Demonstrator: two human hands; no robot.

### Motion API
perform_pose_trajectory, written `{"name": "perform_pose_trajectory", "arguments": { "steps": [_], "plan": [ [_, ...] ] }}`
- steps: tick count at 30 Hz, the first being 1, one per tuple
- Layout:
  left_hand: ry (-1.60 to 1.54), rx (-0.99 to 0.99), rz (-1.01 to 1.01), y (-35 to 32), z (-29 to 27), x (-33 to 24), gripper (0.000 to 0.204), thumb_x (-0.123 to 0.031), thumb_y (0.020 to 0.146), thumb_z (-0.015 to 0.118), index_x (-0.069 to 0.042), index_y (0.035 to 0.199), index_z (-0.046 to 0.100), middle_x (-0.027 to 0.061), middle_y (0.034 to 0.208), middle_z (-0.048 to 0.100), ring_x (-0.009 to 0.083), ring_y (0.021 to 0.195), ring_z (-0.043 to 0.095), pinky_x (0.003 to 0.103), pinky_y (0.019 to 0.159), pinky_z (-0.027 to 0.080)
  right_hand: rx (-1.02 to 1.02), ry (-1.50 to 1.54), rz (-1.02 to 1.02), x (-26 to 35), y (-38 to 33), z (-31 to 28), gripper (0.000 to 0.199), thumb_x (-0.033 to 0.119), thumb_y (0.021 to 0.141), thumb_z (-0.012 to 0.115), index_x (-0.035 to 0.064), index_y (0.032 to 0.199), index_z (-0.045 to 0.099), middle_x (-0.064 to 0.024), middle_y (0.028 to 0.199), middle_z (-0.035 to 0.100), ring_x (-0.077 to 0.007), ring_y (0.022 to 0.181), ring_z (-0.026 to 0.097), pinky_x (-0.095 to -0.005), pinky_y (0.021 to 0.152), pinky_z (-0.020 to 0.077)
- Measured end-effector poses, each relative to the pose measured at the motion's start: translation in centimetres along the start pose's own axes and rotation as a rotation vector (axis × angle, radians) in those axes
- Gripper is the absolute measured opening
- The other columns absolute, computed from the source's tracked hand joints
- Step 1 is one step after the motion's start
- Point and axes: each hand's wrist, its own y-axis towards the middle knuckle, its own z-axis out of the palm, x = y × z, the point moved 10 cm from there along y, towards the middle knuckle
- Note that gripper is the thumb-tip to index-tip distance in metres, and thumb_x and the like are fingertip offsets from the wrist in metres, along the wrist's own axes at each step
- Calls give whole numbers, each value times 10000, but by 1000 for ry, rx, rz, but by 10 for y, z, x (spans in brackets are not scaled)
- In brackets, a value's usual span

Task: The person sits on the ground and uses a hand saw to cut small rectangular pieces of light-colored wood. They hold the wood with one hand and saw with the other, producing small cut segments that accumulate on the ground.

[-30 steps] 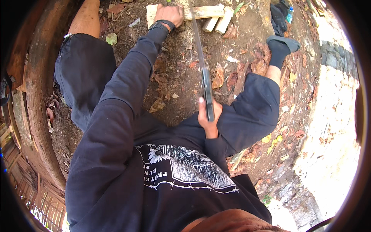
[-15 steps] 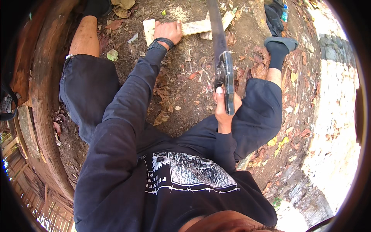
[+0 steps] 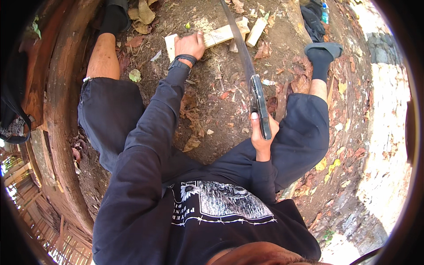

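My left hand (image 3: 190,46) presses down on a pale wooden strip (image 3: 219,37), its fingers wrapped over the wood. A wider piece of pale wood (image 3: 170,43) shows at the left of that hand. In my right hand (image 3: 263,132) is the black handle of a handsaw (image 3: 243,49), with the thumb along the handle's near side. The long dark blade slants away to the far left and crosses in front of the strip's right end. Whether its teeth touch the wood I cannot tell. A short wooden block (image 3: 257,32) lies on the ground right of the blade.
Dry leaves (image 3: 143,13) and wood chips litter the bare soil. My legs are spread to both sides. A long log (image 3: 66,115) runs along the left. At the far right are a dark bag (image 3: 312,22) and a bottle (image 3: 325,14).
The saw blade has tilted, its far end swinging left, and the short block now shows fully to its right. My left hand stays on the strip. The whole view has shifted slightly.
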Motion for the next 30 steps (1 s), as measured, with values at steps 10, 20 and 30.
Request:
{"name": "perform_pose_trajectory", "arguments": {
  "steps": [10, 20, 30],
  "plan": [
    [-239, 33, -64, 5, 0, -15, 790, -709, 933, 600, -23, 1285, 768, 275, 1048, 797, 424, 1017, 779, 505, 956, 591, -286, 31, 109, -18, 2, -37, 165, 103, 1029, 752, -31, 944, 704, -21, 660, 598, -83, 584, 523, -292, 561, 425],
    [-103, -56, 4, -5, 32, -147, 693, -445, 681, 991, 9, 1129, 719, 236, 1251, 707, 385, 1169, 717, 474, 1015, 593, -499, 155, 167, -46, -7, -73, 189, 113, 1053, 736, -20, 928, 688, -9, 671, 589, -89, 591, 519, -308, 557, 403],
    [-194, -70, -313, 4, 45, -133, 845, -524, 674, 972, 40, 1247, 712, 263, 1332, 693, 392, 1250, 694, 463, 1071, 577, -510, 230, 214, -54, -12, -76, 231, 121, 1047, 750, -8, 878, 661, 1, 660, 584, -82, 587, 523, -300, 556, 404]
  ]
}}
